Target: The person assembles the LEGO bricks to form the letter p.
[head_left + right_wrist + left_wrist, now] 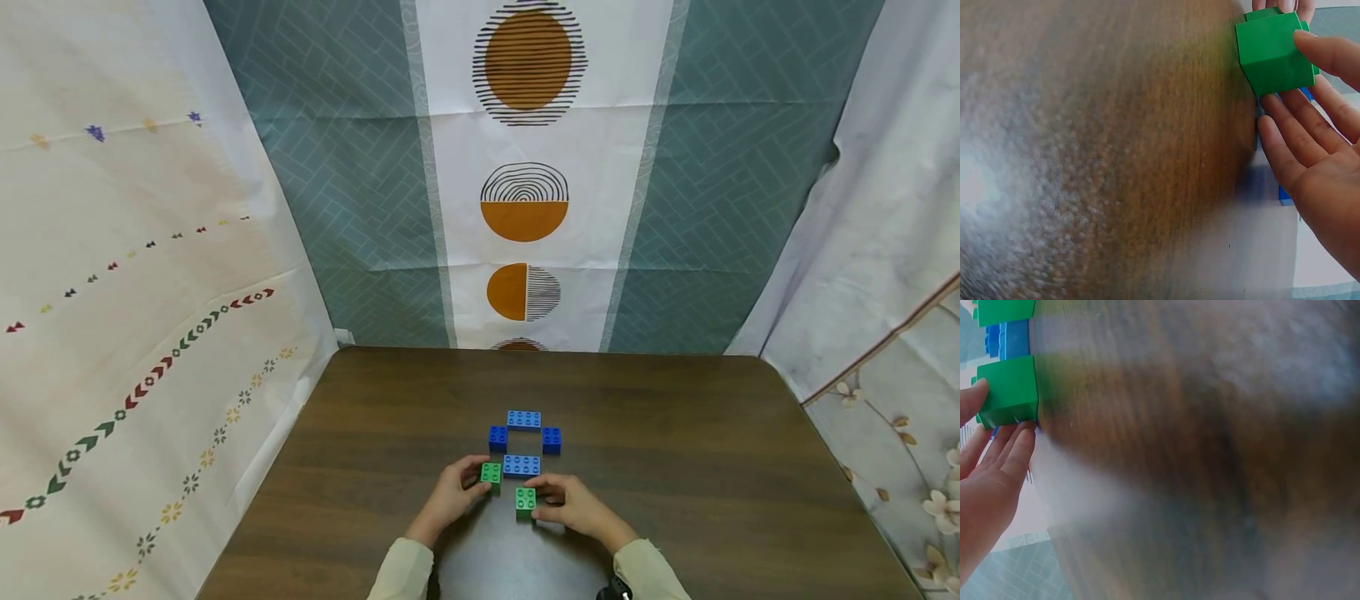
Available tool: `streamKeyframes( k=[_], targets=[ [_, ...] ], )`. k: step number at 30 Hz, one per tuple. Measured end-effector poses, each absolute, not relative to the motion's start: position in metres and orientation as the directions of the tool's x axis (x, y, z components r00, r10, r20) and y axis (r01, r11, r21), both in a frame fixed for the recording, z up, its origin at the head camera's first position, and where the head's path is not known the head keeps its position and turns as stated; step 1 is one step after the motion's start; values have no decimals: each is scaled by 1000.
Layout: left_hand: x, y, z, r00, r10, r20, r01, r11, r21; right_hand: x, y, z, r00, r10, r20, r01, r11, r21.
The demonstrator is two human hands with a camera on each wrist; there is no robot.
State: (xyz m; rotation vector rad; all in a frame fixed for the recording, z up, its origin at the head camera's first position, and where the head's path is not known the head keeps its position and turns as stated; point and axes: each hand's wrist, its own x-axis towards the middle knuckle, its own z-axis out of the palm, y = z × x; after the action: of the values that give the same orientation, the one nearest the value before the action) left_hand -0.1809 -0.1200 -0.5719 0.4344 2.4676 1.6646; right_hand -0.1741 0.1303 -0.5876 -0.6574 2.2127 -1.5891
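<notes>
My left hand point(453, 495) pinches a green toy brick point(491, 473) between thumb and fingers, at the left end of the near light-blue brick point(522, 466). The right hand point(576, 503) holds a second green brick point(526, 500), slightly nearer to me and to the right. In the left wrist view the thumb presses one face of the left green brick point(1009, 390), with fingers against its other side. In the right wrist view, thumb and fingers lie about the right green brick point(1275, 53). Both green bricks have studs on top.
Beyond the hands, two dark-blue bricks stand left point(498, 438) and right point(551, 440), between the near light-blue brick and a far light-blue brick point(524, 420). All rest on a brown wooden table point(675, 433). Patterned cloths point(337, 167) hang behind and at both sides.
</notes>
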Motion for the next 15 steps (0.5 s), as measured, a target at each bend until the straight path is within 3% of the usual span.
streamKeyframes(
  k=[7,15],
  targets=[
    [-188,-125,-590,-948,316,45,157,338,928,-174,129,-588,-842,-538,-31,-139,272,-952],
    [-182,-123,-571,-942,330,54,167,323,931,-176,127,-586,-851,-525,-14,-148,264,-953]
  ],
)
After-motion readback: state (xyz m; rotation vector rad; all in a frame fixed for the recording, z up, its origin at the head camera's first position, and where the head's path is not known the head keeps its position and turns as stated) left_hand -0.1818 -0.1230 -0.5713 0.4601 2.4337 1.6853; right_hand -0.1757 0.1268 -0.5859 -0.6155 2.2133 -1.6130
